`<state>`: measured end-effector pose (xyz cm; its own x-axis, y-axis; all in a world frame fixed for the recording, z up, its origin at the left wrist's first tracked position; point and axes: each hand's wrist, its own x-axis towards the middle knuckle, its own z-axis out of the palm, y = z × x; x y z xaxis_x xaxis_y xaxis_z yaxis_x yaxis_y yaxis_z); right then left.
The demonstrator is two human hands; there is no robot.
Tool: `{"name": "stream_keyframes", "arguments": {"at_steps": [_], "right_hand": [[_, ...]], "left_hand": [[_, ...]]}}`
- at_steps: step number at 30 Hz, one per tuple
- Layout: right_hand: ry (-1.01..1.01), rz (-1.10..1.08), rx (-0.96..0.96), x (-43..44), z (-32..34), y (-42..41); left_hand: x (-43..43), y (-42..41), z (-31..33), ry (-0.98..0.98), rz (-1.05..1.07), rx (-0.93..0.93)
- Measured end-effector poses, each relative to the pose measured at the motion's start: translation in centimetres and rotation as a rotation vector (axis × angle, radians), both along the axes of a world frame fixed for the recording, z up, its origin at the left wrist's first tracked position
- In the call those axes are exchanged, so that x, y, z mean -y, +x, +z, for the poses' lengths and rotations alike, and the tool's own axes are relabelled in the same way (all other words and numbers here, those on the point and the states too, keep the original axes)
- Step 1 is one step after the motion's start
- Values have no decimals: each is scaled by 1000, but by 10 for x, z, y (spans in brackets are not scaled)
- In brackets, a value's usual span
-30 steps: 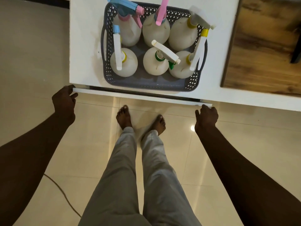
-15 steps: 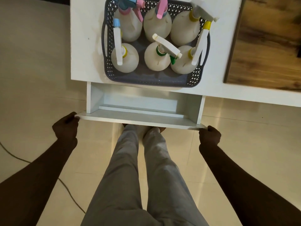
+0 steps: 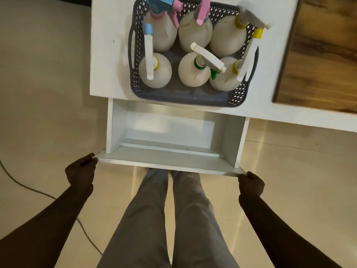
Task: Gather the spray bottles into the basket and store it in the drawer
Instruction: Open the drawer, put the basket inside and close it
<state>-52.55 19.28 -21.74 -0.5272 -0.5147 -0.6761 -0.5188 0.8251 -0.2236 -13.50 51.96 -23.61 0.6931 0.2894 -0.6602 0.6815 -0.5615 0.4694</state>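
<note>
Drawer (image 3: 173, 161) pulled further out, both hands' grip on its front, feet hidden.

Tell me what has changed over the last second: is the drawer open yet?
Yes. The drawer has been pulled out toward the person, from nearly shut to wide open and empty. The left hand and right hand still grip the front panel's ends. The basket with six spray bottles stays on the white cabinet top.

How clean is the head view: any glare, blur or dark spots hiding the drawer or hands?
Head view: drawer interior evenly lit and sharp; glare patch on the floor tiles beside it; left hand and right hand underexposed, finger detail lost; wide-angle bends the table edge.
</note>
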Motion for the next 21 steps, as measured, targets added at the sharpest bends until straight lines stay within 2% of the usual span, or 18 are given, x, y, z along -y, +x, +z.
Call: {"name": "stream_keyframes", "arguments": {"at_steps": [4, 11, 13, 15, 18, 21], "right_hand": [[5, -45, -40, -10, -4, -6], [63, 4, 24, -24, 1, -16], [71, 37, 35, -24, 13, -9], [-15, 179, 7, -18, 32, 7], [-264, 351, 66, 17, 63, 49], [-413, 426, 239, 72, 82, 101]], "left_hand": [[-12, 2, 3, 57, -84, -71], [-17, 8, 20, 137, -256, -176], [-4, 17, 31, 201, -374, -67], [21, 32, 44, 193, -489, 131], [80, 63, 64, -13, -584, 381], [155, 100, 76, -201, -639, 393]]}}
